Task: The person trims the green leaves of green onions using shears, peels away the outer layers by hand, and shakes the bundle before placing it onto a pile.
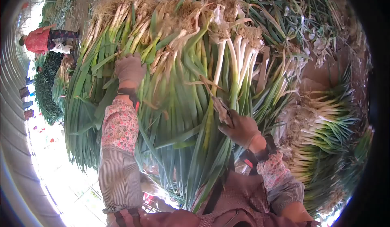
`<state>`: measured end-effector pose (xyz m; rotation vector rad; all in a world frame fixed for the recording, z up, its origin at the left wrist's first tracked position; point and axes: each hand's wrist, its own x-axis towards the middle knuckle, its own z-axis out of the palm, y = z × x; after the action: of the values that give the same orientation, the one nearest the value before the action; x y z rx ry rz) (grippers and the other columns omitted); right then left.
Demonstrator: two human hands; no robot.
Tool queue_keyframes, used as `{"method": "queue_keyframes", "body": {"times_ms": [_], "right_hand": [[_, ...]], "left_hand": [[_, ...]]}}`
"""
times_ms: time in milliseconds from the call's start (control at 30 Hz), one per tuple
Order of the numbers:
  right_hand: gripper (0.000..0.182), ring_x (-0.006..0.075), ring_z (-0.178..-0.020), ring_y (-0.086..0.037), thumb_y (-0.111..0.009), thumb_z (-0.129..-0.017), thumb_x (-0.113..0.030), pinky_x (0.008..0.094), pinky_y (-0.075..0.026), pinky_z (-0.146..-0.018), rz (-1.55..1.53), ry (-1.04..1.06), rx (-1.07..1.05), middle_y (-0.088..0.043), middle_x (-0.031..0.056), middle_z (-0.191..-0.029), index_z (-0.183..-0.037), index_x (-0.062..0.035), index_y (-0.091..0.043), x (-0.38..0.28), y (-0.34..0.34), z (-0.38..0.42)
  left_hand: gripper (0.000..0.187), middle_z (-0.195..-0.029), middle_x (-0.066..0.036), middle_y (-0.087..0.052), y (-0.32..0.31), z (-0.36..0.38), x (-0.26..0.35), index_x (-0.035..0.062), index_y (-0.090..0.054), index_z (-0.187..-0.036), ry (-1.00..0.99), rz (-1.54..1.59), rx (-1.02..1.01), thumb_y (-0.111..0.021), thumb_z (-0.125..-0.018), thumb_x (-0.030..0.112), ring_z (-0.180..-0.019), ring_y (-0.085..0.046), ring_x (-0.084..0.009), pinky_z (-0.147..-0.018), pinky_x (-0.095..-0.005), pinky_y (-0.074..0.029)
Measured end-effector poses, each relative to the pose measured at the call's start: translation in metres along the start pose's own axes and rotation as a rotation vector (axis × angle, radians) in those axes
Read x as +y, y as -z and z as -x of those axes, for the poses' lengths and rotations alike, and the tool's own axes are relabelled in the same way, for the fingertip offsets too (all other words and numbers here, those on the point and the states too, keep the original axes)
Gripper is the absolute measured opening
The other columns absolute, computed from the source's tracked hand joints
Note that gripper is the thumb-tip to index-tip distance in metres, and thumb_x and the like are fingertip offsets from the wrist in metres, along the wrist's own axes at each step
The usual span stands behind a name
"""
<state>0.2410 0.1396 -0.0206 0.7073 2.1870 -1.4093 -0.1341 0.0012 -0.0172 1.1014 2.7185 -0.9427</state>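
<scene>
At far left we see a ribbed wall [12, 105] curving past a bright strip of ground, where a person in red [37, 40] appears sideways beside a dark green heap [45, 91]. Nearer, the left sleeve [119, 127], flowered above and striped below, reaches up to a dark band [129, 92] at the wrist. The gloved left hand [130, 70] lies on the leeks [174, 93], its fingers curled over the upper stalks; we cannot tell whether it is closed around any of them. The leeks spread across the middle in a thick layer, their shaggy roots [187, 18] along the top, pale stems below these and long green leaves hanging toward the wearer's maroon clothing [239, 194]. Right of the middle, a slim tool [222, 112] points up and to the left over the leaves; we cannot make out its kind. The gloved right hand [243, 129] is wrapped around its lower end, well apart from the left hand. Loose leaves [284, 20] litter the upper right, near a bare patch of brown ground [325, 76]. At far right we find a pile of thinner stalks [329, 129], white ends toward the leeks and green tops outward.
</scene>
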Motion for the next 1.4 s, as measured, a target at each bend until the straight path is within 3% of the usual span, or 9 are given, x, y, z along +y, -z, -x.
{"method": "queue_keyframes", "body": {"times_ms": [200, 367, 467, 667, 767, 900, 1067, 1200, 1400], "right_hand": [[0.05, 0.0442, -0.086, -0.065, -0.065, -0.085, -0.042, 0.0509, -0.052, -0.075, 0.065, 0.099, 0.059, -0.068, 0.0222, -0.089, -0.121, -0.0092, -0.055, -0.007, 0.002, -0.021], [0.05, 0.0447, -0.084, -0.065, -0.066, -0.084, -0.044, 0.0512, -0.051, -0.075, 0.052, 0.261, 0.168, -0.068, 0.0218, -0.09, -0.117, -0.0078, -0.055, -0.013, -0.01, -0.032], [0.052, 0.0447, -0.085, -0.065, -0.066, -0.083, -0.045, 0.0512, -0.051, -0.075, 0.058, 0.249, 0.069, -0.068, 0.022, -0.088, -0.117, -0.0078, -0.055, -0.033, -0.01, -0.037], [0.054, 0.0456, -0.083, -0.065, -0.066, -0.083, -0.047, 0.0517, -0.051, -0.074, -0.025, 0.066, 0.02, -0.067, 0.0232, -0.082, -0.118, -0.008, -0.054, -0.036, -0.015, -0.03], [0.056, 0.0456, -0.084, -0.065, -0.066, -0.082, -0.047, 0.0519, -0.051, -0.075, -0.038, 0.143, 0.03, -0.067, 0.0239, -0.084, -0.12, -0.0077, -0.054, -0.023, -0.016, -0.023], [0.057, 0.0457, -0.085, -0.065, -0.067, -0.081, -0.045, 0.0522, -0.051, -0.075, -0.058, 0.091, 0.023, -0.067, 0.0247, -0.086, -0.121, -0.0068, -0.054, -0.031, 0.0, -0.015], [0.05, 0.0469, -0.085, -0.064, -0.068, -0.082, -0.041, 0.0518, -0.05, -0.073, -0.034, 0.114, 0.106, -0.066, 0.0257, -0.085, -0.114, -0.0054, -0.057, -0.013, 0.015, -0.01], [0.047, 0.0465, -0.084, -0.064, -0.07, -0.082, -0.039, 0.0508, -0.05, -0.071, -0.063, 0.089, 0.149, -0.066, 0.0252, -0.085, -0.113, -0.0057, -0.058, -0.005, 0.023, 0.001], [0.05, 0.044, -0.083, -0.066, -0.068, -0.083, -0.043, 0.0496, -0.051, -0.073, -0.002, 0.063, -0.05, -0.067, 0.0239, -0.087, -0.119, -0.0095, -0.058, -0.006, 0.01, 0.022]], "left_hand": [[0.038, -0.103, -0.013, -0.065, 0.046, 0.042, -0.077, 0.0099, -0.061, -0.113, 0.041, -0.139, 0.157, -0.066, -0.086, 0.036, -0.094, -0.067, -0.0319, -0.075, -0.0483, -0.055], [0.036, -0.107, -0.009, -0.064, 0.049, 0.079, -0.144, 0.0138, -0.058, -0.116, 0.347, -0.431, 0.264, -0.066, -0.086, 0.031, -0.094, -0.066, -0.0312, -0.076, -0.047, -0.054], [0.059, -0.122, -0.007, -0.059, 0.025, 0.088, -0.098, 0.0159, -0.051, -0.131, 0.219, 0.043, 0.085, -0.071, -0.08, 0.038, -0.112, -0.059, -0.0309, -0.085, -0.053, -0.049], [0.126, -0.145, -0.018, -0.048, -0.018, 0.075, -0.001, 0.0122, -0.016, -0.157, 0.402, -0.005, -0.071, -0.088, -0.06, 0.049, -0.127, -0.051, -0.0417, -0.1, -0.0519, -0.047], [0.122, -0.144, -0.021, -0.049, 0.004, 0.054, -0.026, 0.0131, -0.018, -0.157, 0.406, 0.2, -0.313, -0.087, -0.061, 0.046, -0.127, -0.052, -0.0408, -0.1, -0.0471, -0.049], [0.084, -0.106, -0.025, -0.068, 0.026, 0.045, -0.04, 0.0056, -0.049, -0.139, 0.338, 0.342, -0.344, -0.081, -0.066, 0.034, -0.1, -0.067, -0.0423, -0.087, -0.0465, -0.052], [0.043, -0.094, -0.023, -0.068, 0.068, 0.123, 0.03, 0.0065, -0.063, -0.109, 0.189, 0.673, -0.08, -0.071, -0.07, 0.024, -0.089, -0.066, -0.0447, -0.078, -0.0495, -0.052], [0.045, -0.094, -0.02, -0.063, 0.045, 0.205, 0.108, 0.0086, -0.058, -0.113, 0.074, 0.635, 0.032, -0.068, -0.07, 0.019, -0.083, -0.063, -0.0442, -0.071, -0.0528, -0.052], [0.054, -0.102, -0.019, -0.059, 0.035, 0.241, 0.101, 0.0115, -0.058, -0.123, 0.143, 0.55, -0.312, -0.071, -0.075, 0.031, -0.088, -0.064, -0.0405, -0.071, -0.0517, -0.052]]}}
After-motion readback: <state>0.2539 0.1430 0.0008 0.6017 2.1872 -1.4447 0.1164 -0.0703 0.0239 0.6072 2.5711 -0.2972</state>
